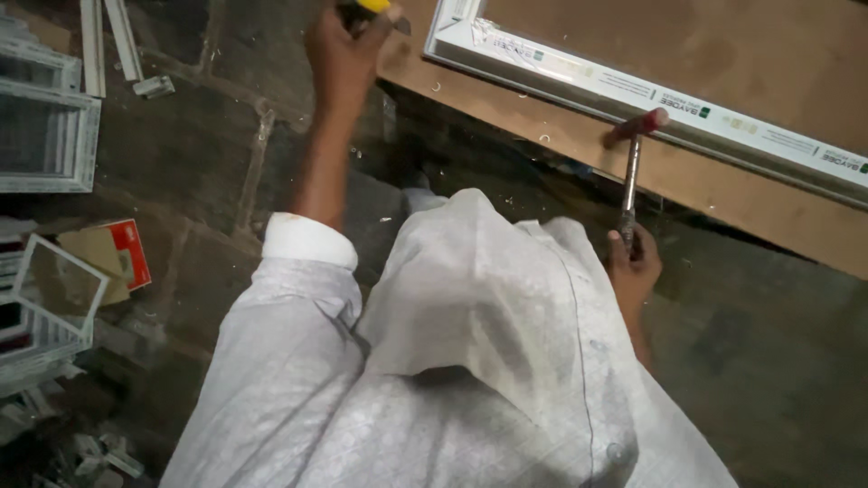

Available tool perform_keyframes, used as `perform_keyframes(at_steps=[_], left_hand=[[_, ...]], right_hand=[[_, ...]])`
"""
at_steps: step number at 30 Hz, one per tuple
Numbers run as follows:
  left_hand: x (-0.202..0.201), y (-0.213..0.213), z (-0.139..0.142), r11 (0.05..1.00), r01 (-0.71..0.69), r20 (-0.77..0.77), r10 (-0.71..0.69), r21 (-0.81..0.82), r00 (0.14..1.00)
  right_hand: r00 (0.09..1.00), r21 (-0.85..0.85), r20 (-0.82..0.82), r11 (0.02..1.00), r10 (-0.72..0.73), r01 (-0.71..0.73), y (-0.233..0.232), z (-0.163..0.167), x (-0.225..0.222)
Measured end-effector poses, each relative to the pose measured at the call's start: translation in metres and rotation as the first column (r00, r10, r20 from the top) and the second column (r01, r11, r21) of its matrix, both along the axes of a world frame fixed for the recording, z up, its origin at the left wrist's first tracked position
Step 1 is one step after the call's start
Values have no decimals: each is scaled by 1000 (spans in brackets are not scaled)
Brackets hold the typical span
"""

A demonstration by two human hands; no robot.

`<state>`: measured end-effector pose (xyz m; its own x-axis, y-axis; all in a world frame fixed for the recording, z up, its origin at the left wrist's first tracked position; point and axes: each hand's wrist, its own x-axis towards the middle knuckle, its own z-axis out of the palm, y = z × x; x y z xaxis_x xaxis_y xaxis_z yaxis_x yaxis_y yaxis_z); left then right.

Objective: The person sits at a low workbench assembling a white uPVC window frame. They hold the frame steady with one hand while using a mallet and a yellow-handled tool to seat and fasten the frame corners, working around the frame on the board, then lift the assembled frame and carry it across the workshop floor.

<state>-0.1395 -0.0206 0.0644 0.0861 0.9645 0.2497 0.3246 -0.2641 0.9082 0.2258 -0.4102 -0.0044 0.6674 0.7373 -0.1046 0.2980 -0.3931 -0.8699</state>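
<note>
A hammer (632, 172) is grasped by its metal handle in the right hand (632, 262), its reddish head resting against the edge of a white plastic frame (633, 95) laid on a brown board (723, 54). A yellow-handled tool (371, 9) is gripped in the left hand (344, 54) at the frame's corner. More white frames (45, 136) are stacked on the floor at left.

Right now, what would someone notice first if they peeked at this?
Probably the long white frame lying on the brown board at the top right. The right hand holds a hammer with its head at the frame's edge. The left hand, top middle, grips a yellow-handled tool near the frame's corner.
</note>
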Motion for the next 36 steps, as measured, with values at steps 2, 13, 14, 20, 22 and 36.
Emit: perform_keyframes(at_steps=[2, 13, 14, 20, 22, 36], left_hand=[[-2, -3, 5, 998, -1, -107, 7, 56, 994], [-1, -21, -11, 997, -33, -98, 40, 73, 994], [-2, -22, -15, 995, -46, -119, 57, 94, 991], [2, -24, -35, 991, -62, -93, 73, 121, 993], [4, -23, -39, 985, -89, -92, 104, 149, 990], [7, -24, -44, 992, -73, -122, 85, 100, 989]], right_hand=[[994, -34, 100, 998, 46, -43, 6, 0, -7], [966, -261, 245, 965, 86, -20, 16, 11, -20], [963, -249, 250, 968, 99, -34, 16, 12, -20], [977, -197, 186, 978, 101, -64, 10, 11, -20], [950, -169, 281, 981, 137, -91, 10, 9, -18], [974, -286, 161, 952, 161, -111, 13, 17, -17]])
